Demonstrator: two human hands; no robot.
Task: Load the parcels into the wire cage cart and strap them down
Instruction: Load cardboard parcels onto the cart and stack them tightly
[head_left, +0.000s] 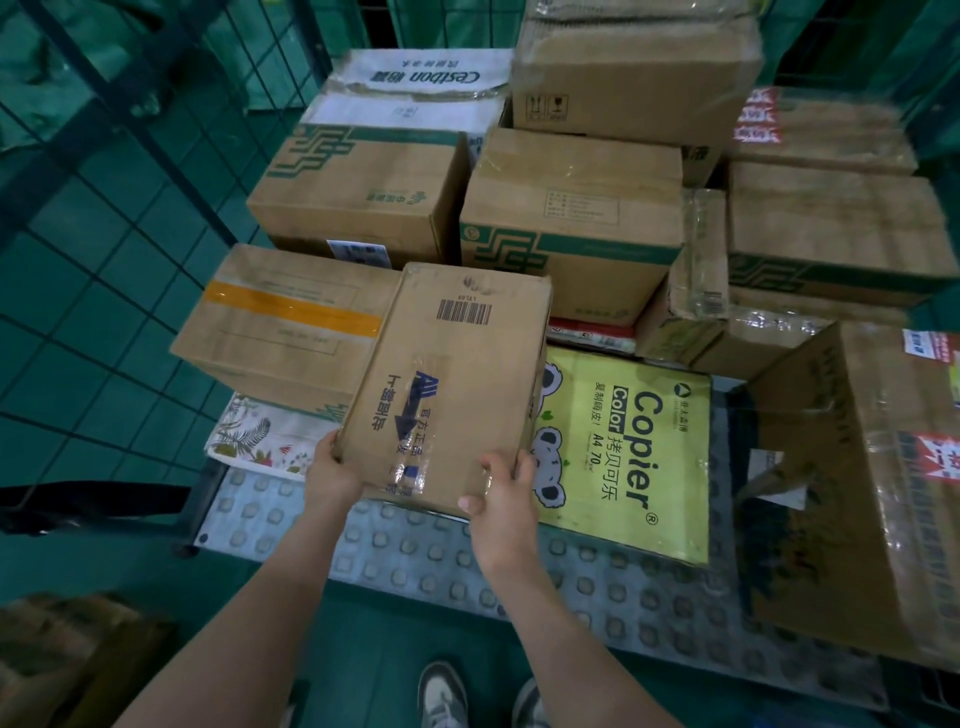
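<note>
**A:** Left hand (332, 470) and right hand (503, 501) each grip a near corner of the brown parcel (447, 384), which sits over the cart's studded floor (415, 564).

**B:** I'd keep it level and push it in snug between the orange-taped box (291, 317) and the yellow Copier pack (623, 452).

**A:** Barcode faces up, the tape is glossy, and the far edge is scuffed.

A grey sneaker (442, 693) and its mate (530, 704) stand on green floor (363, 654) — crumpled green material (47, 73) far left.
</note>
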